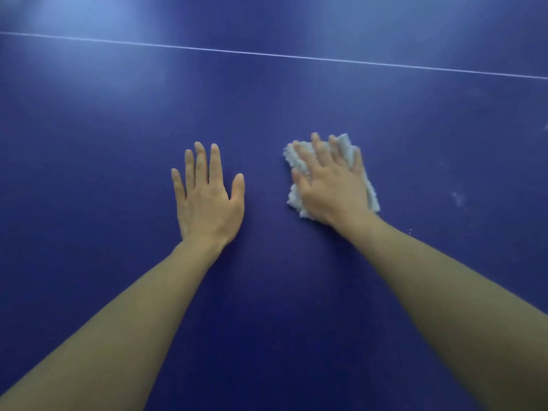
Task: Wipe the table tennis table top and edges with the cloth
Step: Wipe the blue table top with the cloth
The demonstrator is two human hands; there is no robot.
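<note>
The dark blue table tennis table top (267,120) fills the whole view. My right hand (332,185) lies flat on a small white fluffy cloth (296,200), fingers spread and straight, pressing it onto the surface right of centre. The cloth shows around my fingers and palm; its middle is hidden under the hand. My left hand (207,197) rests palm down on the bare table to the left of the cloth, fingers straight, holding nothing.
A thin white line (267,54) runs across the table beyond both hands, sloping down to the right. Pale smudges and specks (458,198) mark the surface to the right of the cloth. No table edge is in view.
</note>
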